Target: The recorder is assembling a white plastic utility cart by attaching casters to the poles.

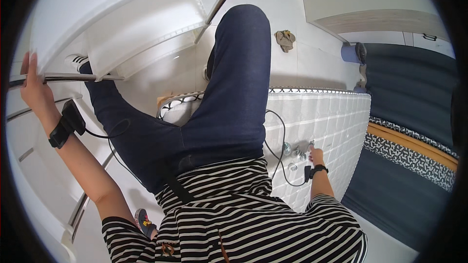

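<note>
At the far left, my left hand (37,92) is closed around a shiny metal pole (73,76) of a white plastic shelf rack (141,24). Its fingertips point up beside the rack's shelf edge. Away to the right, my right hand (317,156) reaches down to a white quilted mattress (336,122), fingers closed on a small greyish item (311,144) too small to name. Close to that hand lie several small shiny pieces, among them a greenish clear one (286,148) and a round pale one (292,166). Each wrist wears a black band with a cabled box.
My legs in dark blue trousers (239,68) extend between rack and mattress. A crumpled brown cloth (284,41) lies on the pale floor. Dark blue bedding (409,73) with an orange stripe is at the right. A black cable (284,131) loops over the mattress. A shoe (144,221) is at lower left.
</note>
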### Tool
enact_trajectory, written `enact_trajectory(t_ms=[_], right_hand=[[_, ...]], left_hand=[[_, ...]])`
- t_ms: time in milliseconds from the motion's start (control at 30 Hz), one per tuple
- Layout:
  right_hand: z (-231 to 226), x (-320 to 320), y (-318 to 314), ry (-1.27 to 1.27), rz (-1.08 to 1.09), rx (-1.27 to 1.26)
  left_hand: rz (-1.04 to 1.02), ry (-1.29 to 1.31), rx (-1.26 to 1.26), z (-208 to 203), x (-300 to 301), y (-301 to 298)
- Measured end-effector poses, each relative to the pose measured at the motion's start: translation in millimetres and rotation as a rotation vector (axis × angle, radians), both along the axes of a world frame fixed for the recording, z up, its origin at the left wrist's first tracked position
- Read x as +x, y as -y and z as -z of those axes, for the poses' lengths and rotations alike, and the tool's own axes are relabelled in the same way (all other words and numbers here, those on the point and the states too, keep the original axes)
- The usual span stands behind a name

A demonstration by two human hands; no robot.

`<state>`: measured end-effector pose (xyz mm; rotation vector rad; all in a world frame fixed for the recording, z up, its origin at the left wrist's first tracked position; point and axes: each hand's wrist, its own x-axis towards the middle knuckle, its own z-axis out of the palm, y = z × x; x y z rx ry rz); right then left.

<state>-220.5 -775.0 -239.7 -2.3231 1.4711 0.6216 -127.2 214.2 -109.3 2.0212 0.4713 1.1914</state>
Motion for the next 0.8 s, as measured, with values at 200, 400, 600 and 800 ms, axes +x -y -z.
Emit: enact_trajectory(t_ms=[200,400,600,800], right_hand=[[13,-18,-40,0.226,0.102,-0.082],[22,0,4,0.074,-0.281,-0.211],[32,25,-18,0.376,-0.236,-0.319],[-62,175,-125,0.973,-0.321,0.165]], left_hand=[[0.054,0.042,-0.287,12,8,-45],[0.065,-0.175,-0.046,11,-7,-74],[-0.024,0.033,-0.546,-3,-12,-50],[-0.524,0.253,0.026,-11,-11,-3]])
